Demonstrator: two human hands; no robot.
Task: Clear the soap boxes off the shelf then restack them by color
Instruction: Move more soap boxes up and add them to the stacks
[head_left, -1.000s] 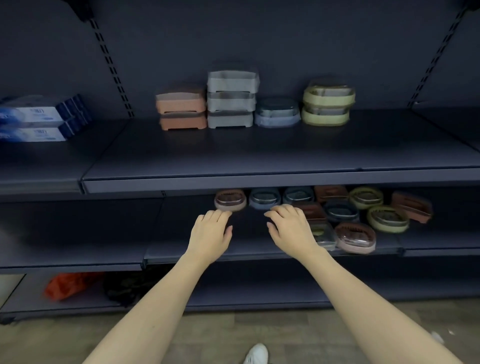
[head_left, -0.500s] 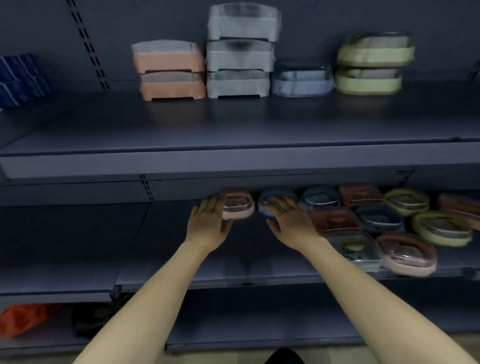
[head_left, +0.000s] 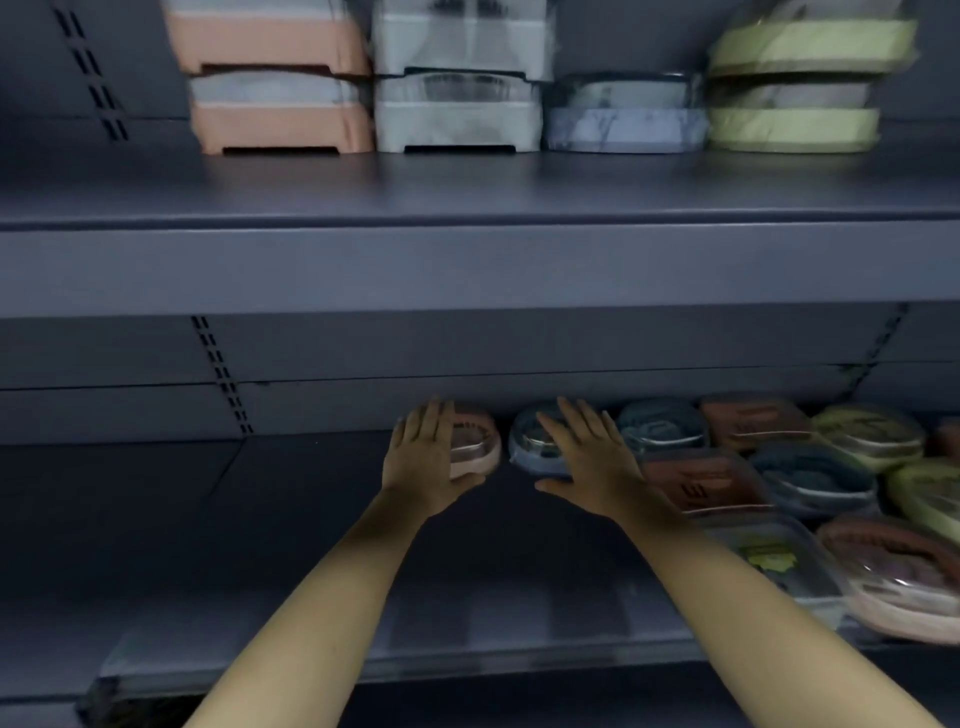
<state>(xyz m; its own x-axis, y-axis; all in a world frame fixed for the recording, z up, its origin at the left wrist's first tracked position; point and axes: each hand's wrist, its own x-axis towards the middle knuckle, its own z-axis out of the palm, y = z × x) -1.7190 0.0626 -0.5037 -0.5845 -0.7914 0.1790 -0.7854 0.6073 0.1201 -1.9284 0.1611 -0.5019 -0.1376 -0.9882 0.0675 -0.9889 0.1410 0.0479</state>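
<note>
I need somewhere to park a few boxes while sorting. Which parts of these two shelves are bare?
The lower shelf is bare left of the pink soap box under the left hand. The upper shelf is bare along its front, before the stacks. Right of the right hand, the lower shelf is crowded with boxes lying close together.

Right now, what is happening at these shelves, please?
A person is reaching into the lower shelf with both hands. The left hand lies against the pink oval soap box, thumb under its front edge. The right hand rests flat-fingered on the blue oval soap box beside it. More loose boxes lie to the right. On the upper shelf stand sorted stacks: orange, grey, one blue, green.
</note>
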